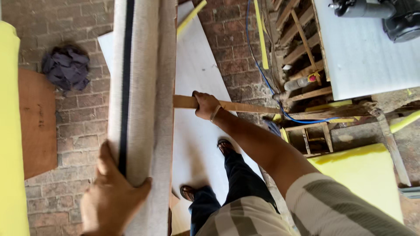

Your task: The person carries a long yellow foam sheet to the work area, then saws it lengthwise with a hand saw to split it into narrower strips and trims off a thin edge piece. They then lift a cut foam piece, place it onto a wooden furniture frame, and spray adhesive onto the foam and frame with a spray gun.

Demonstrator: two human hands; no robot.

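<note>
- Roll of grey fabric (142, 87): stands upright over the brick floor (78, 126); looks bulky, soft, likely heavy, best hugged low.
- Wooden strip (236, 105): stiff, light, level beside the roll.
- Left hand (111, 194): wrapped round the roll.
- Right hand (205, 105): closed on the strip.

The grey fabric roll (142, 87) runs off the top edge above the left hand (111, 196) and off the bottom below it, so neither end shows. That hand's wrist is cut by the lower edge, and its fingers disappear round the roll's far side. The wooden strip (236, 106) vanishes behind the roll just left of the right hand (205, 105); its far end beyond the grip is lost among timber. The yellow foam (8, 131) is cropped at the left border.
</note>
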